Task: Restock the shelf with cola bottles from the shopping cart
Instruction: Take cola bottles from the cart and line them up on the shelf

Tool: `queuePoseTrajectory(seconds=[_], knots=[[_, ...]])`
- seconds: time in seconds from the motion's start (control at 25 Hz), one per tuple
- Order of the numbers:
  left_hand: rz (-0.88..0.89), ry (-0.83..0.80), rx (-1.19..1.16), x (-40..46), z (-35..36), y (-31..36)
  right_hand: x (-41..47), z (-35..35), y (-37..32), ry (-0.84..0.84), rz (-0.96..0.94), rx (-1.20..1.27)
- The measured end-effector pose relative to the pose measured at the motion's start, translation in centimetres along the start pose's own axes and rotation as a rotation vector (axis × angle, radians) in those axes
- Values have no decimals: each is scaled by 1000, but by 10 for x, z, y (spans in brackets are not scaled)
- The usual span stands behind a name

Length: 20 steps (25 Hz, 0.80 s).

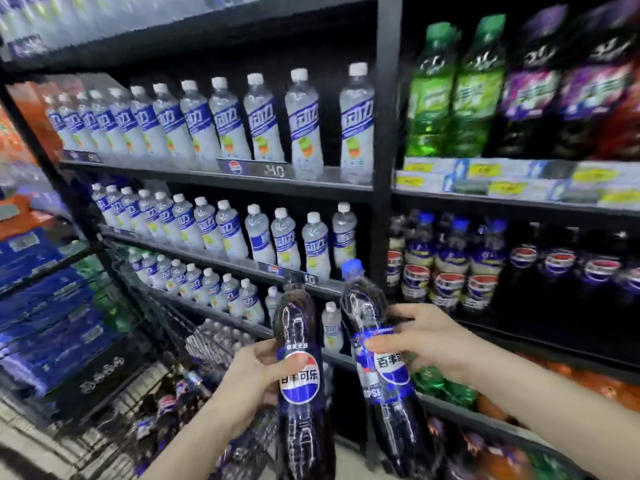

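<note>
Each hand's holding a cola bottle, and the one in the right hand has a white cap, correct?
Not quite. The head view shows the cola bottle in the right hand has a blue cap, not white. The left hand does hold the other cola bottle.

We're in bright, cool store light, falling from above onto the pale bottles [263,123], while the shelf recesses behind sink to near black. We see glints streaking the dark cola bottle [299,368] up front. Everything's smeared with motion blur, worst on the green bottles [453,91] at right and the blue packs [45,306] at left. Wide-angle bending tilts the uprights at our edges.
</note>
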State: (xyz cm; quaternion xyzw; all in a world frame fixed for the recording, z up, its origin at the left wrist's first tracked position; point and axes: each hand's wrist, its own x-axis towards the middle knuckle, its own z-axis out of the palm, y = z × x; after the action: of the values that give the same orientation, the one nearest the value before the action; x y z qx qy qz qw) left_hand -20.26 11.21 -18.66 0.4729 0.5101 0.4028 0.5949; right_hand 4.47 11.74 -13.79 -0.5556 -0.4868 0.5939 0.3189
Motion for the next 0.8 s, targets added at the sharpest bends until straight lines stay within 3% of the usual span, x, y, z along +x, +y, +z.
queuePoseTrajectory(seconds=[0.44,0.8], knots=[[-11,-352,39,-46,240,-24,-195,-175,93,353,9,99],[15,-537,78,-99,411,-35,-338,-281,156,557,-7,159]])
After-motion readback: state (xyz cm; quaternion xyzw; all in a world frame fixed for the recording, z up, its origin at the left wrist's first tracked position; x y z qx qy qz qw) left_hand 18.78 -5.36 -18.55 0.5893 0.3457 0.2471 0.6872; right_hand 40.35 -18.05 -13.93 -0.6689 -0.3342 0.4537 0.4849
